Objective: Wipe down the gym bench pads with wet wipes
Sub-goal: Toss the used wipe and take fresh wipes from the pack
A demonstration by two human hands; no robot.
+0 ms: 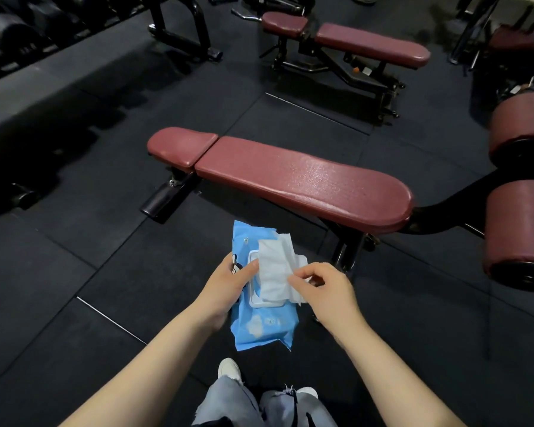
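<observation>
A flat gym bench stands just ahead, with a long maroon back pad [305, 183] and a short maroon seat pad [179, 146] at its left end. Below it, in front of me, my left hand [225, 288] grips a blue wet wipe pack [259, 328] from the left side, thumb on its white lid. My right hand [321, 288] pinches a white wet wipe [273, 272] that sticks up out of the pack's opening.
A second maroon bench [370, 44] stands farther back. Two maroon roller pads [521, 229] jut in at the right. A dumbbell rack [19, 32] lines the far left. Black rubber floor tiles [90, 257] lie all around. My shoes and jeans show at the bottom.
</observation>
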